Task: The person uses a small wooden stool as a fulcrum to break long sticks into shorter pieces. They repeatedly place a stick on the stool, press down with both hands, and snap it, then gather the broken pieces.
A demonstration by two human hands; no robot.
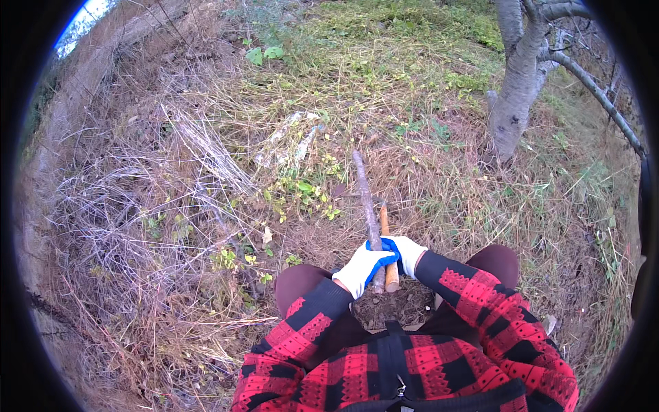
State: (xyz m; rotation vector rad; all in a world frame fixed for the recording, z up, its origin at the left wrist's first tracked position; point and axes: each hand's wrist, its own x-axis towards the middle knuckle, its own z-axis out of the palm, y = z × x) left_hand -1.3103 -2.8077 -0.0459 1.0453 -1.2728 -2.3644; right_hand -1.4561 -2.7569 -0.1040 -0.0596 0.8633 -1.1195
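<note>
My left hand [363, 268], in a white glove with a blue palm, is closed around the lower part of a bark-covered stick [364, 190]. My right hand [406, 252], gloved alike, meets it from the other side, its blue fingers around the stick too. The stick points away from me, its far end above the grass. Just right of it and nearly parallel lies a tool's wooden handle [392, 275], passing by my right hand; a thin, dark, curved part [368, 196] crosses at its far end. Whether my right hand also grips the handle is hidden.
Dry grass and dead stalks [206, 149] cover the ground ahead and left. A tree trunk [509, 108] stands at the upper right, with a bare branch [597, 92] reaching out. A pale, crumpled scrap [293, 136] lies ahead. My bent knees [497, 262] flank my hands.
</note>
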